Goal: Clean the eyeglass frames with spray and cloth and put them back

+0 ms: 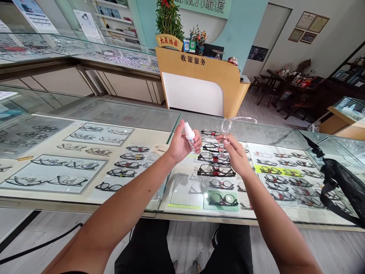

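Observation:
My left hand (pixel 180 144) is closed around a small white spray bottle (pixel 189 134), its capped or nozzle end tilted up; the label is partly hidden by my fingers. To the right, my right hand (pixel 236 153) pinches a pair of clear-framed glasses (pixel 227 125), held up above the counter with one temple stretching off to the right. Bottle and glasses are apart. Below both hands, rows of dark-framed glasses (pixel 216 170) lie inside the glass display counter (pixel 164 179).
A black mesh bag (pixel 345 182) with straps rests on the counter's right end. Beyond the counter stands a wooden cashier desk (pixel 202 68) bearing plants. More glass showcases (pixel 114 57) line the left. A dark wooden table (pixel 296 82) stands at the back right.

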Demonstrator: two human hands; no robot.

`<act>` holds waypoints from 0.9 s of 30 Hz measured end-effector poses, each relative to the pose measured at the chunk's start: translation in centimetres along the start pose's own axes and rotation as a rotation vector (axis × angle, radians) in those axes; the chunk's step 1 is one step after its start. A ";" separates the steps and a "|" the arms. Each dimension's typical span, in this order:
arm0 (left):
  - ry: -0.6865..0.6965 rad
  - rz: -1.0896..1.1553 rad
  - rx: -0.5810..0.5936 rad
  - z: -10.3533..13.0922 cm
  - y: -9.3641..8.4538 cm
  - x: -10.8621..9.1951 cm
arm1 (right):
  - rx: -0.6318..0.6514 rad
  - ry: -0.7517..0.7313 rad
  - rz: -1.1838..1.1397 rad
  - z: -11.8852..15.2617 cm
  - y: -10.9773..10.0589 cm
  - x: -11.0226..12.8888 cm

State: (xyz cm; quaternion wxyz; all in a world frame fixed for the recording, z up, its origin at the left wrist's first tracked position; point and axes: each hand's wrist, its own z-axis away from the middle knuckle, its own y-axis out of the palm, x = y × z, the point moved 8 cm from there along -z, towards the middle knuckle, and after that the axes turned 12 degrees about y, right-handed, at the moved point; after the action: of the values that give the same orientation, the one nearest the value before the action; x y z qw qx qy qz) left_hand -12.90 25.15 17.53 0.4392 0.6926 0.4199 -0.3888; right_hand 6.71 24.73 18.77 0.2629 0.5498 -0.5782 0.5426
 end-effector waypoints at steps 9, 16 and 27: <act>0.146 -0.323 -0.071 0.3 -0.3 0.9 | 0.229 0.106 -0.074 0.9 2.4 0.8; 0.187 -0.501 -0.054 0.8 0.5 0.3 | 0.328 0.129 -0.126 1.3 4.0 0.9; 0.200 -0.541 -0.046 0.8 0.9 0.1 | 0.347 0.193 -0.219 1.1 3.8 -0.1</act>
State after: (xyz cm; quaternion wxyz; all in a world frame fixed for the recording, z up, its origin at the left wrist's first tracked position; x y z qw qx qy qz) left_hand -12.21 24.16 17.46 0.2915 0.5802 0.6395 -0.4117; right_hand 3.53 23.06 17.13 0.2758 0.5917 -0.3852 0.6522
